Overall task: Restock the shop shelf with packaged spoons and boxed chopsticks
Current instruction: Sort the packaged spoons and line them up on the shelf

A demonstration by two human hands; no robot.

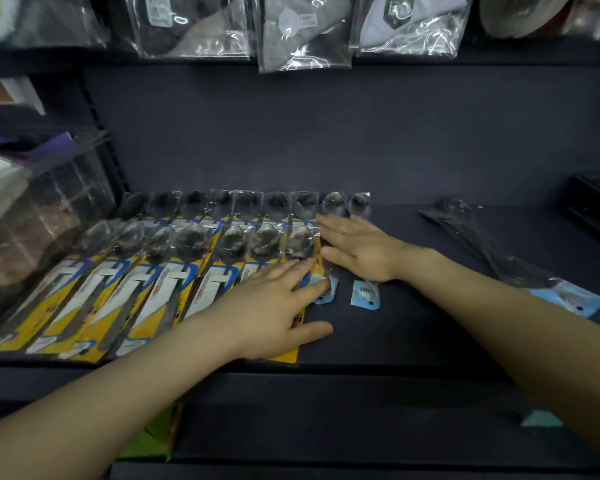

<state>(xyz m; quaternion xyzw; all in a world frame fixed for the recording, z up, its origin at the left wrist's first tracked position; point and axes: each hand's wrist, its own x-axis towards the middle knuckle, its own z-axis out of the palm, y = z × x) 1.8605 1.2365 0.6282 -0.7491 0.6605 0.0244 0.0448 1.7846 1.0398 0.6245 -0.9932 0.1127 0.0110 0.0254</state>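
Observation:
Several packaged spoons (pixel 129 285) on yellow-and-blue cards lie side by side on the dark shelf (pixel 413 334), with a second row (pixel 222 202) behind them. My left hand (pixel 274 306) rests flat on the rightmost yellow packs, fingers spread. My right hand (pixel 357 247) lies flat over two clear spoon packs with light-blue tags (pixel 365 294), at the right end of the rows. One more clear spoon pack (pixel 513 258) lies apart at the right, slanted. No boxed chopsticks are visible.
A clear plastic box (pixel 39 216) stands at the left end of the shelf. Bagged goods (pixel 302 32) hang above. A black tray (pixel 596 202) sits at the far right. The shelf's front edge (pixel 326 372) runs below my hands.

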